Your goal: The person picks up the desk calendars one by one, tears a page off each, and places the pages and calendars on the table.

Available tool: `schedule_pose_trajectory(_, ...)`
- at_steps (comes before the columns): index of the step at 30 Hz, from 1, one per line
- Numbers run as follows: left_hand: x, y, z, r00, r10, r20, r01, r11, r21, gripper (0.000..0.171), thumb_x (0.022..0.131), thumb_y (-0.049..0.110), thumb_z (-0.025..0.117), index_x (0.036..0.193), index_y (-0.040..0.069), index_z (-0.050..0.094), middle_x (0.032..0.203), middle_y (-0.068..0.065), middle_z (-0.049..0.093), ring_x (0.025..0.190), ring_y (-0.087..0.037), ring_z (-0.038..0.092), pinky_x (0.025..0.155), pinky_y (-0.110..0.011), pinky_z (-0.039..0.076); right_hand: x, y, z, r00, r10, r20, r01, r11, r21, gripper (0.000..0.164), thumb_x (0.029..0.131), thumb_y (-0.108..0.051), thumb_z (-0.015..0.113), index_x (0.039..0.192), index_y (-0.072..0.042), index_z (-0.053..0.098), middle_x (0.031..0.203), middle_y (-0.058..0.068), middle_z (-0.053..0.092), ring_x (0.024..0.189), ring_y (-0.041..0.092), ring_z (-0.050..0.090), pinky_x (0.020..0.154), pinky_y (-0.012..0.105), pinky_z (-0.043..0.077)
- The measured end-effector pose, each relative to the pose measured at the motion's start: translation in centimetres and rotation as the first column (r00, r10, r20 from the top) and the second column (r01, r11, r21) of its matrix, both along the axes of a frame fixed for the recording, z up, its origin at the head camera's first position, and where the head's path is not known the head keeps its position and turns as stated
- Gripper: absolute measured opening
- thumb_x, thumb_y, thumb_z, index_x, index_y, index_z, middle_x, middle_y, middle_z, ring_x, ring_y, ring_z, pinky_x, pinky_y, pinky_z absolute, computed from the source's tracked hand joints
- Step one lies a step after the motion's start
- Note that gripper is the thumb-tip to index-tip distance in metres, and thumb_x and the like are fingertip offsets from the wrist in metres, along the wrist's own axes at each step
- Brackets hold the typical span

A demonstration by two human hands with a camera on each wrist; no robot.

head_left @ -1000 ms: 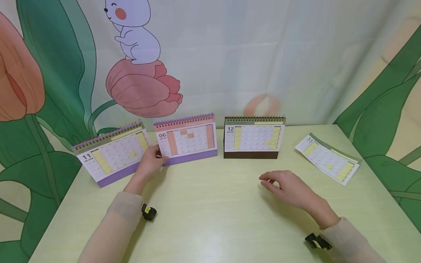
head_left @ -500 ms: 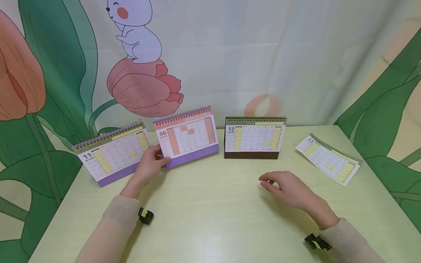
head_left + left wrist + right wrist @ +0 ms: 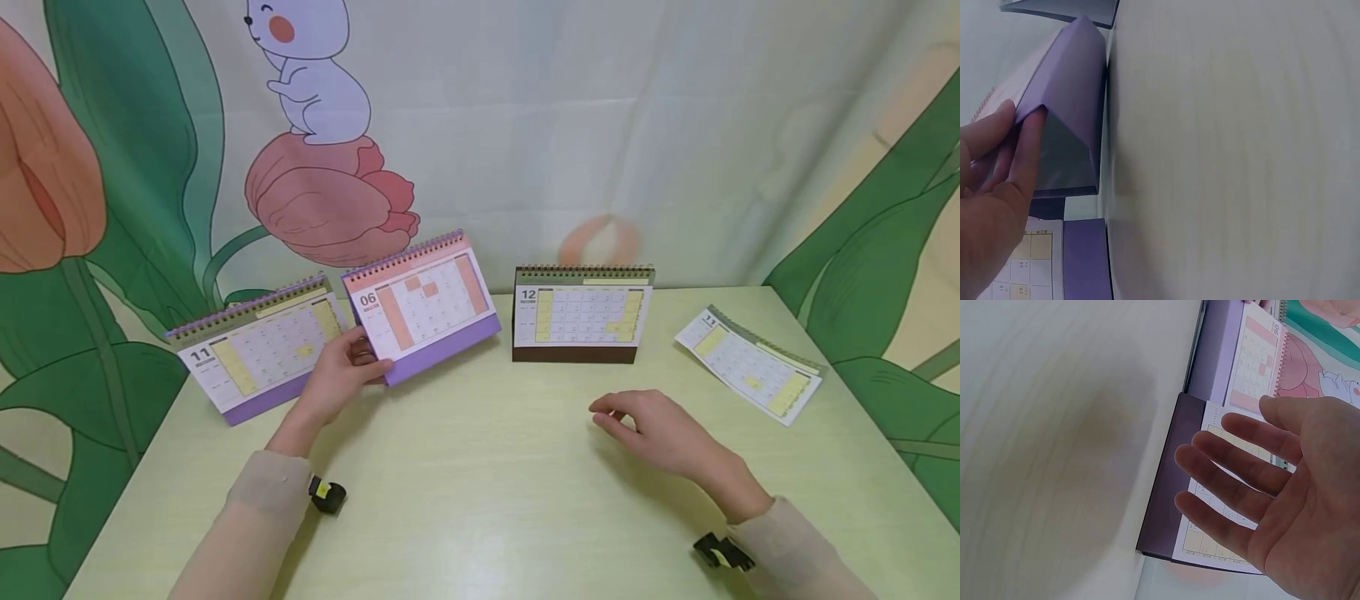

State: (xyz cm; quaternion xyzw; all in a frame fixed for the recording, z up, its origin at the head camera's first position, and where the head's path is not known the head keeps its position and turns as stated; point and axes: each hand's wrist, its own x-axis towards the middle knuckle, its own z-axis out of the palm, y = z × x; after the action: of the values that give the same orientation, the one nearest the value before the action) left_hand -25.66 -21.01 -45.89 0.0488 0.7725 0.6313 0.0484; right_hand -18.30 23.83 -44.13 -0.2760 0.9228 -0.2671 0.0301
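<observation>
My left hand [image 3: 341, 371] pinches the lower left edge of a pink-topped desk calendar [image 3: 423, 304] with a purple base, showing 06. In the left wrist view the thumb is on its front and fingers reach inside the folded purple stand [image 3: 1075, 81]. The calendar is tilted, its left side nearer me. Above the table at right, my right hand [image 3: 660, 429] holds nothing, its fingers relaxed. Nearest to it is a desk calendar [image 3: 577, 312] showing 12, upright on a dark brown base. In the right wrist view, the fingers [image 3: 1229, 469] are spread in front of that calendar.
At the left stands another desk calendar [image 3: 258, 354] with a purple base, showing 11. A loose calendar page [image 3: 750, 362], also marked 11, lies slightly curled at the right on the pale table [image 3: 480, 492]. A printed curtain [image 3: 487, 125] hangs behind.
My left hand has drawn the 06 calendar slightly toward me and tilted it, turning its top up and to the left. The right hand has stayed nearly still.
</observation>
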Motion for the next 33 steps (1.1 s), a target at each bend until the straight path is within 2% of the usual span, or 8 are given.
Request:
schedule_pose_trajectory(8, 0.3, 0.1, 0.5, 0.999, -0.040, -0.033, 0.042, 0.997, 0.069, 0.056, 0.092, -0.007, 0.072, 0.143, -0.007, 0.046, 0.122, -0.025, 0.061, 0.100, -0.019, 0.067, 0.084, -0.030, 0.059, 0.0, -0.2, 0.1, 1.000, -0.002, -0.002, 0.002, 1.000, -0.003, 0.024, 0.105, -0.022, 0.062, 0.118, -0.006, 0.074, 0.109, -0.002, 0.074, 0.096, 0.013, 0.067, 0.087, 0.044, 0.055)
schedule_pose_trajectory(16, 0.9, 0.1, 0.9, 0.997, -0.069, -0.026, 0.071, 0.992, 0.101, 0.059, 0.093, -0.007, 0.071, 0.145, -0.003, 0.044, 0.126, -0.022, 0.059, 0.105, -0.023, 0.065, 0.088, -0.031, 0.058, -0.1, -0.3, 0.1, 1.000, 0.009, 0.003, -0.009, 1.000, 0.000, 0.024, 0.106, -0.022, 0.061, 0.118, -0.006, 0.074, 0.108, -0.003, 0.074, 0.095, 0.012, 0.067, 0.087, 0.043, 0.055)
schedule_pose_trajectory(28, 2.2, -0.6, 1.4, 0.999, -0.048, -0.019, 0.049, 0.999, 0.024, 0.058, 0.096, -0.006, 0.067, 0.149, -0.003, 0.041, 0.130, -0.025, 0.055, 0.111, -0.027, 0.063, 0.089, -0.031, 0.057, -0.1, -0.1, 0.0, 1.000, 0.011, 0.000, -0.011, 1.000, 0.007, 0.026, 0.106, -0.024, 0.060, 0.119, -0.006, 0.074, 0.109, -0.003, 0.074, 0.096, 0.012, 0.067, 0.087, 0.043, 0.055)
schedule_pose_trajectory(33, 2.8, -1.2, 1.9, 0.997, -0.069, -0.014, 0.069, 0.998, -0.002, 0.061, 0.098, -0.006, 0.064, 0.153, -0.001, 0.038, 0.134, -0.025, 0.053, 0.117, -0.030, 0.060, 0.089, -0.031, 0.057, -0.2, -0.3, 0.2, 1.000, 0.003, 0.004, -0.004, 1.000, 0.020, 0.027, 0.106, -0.023, 0.061, 0.121, -0.006, 0.073, 0.112, -0.001, 0.074, 0.096, 0.013, 0.067, 0.086, 0.042, 0.055)
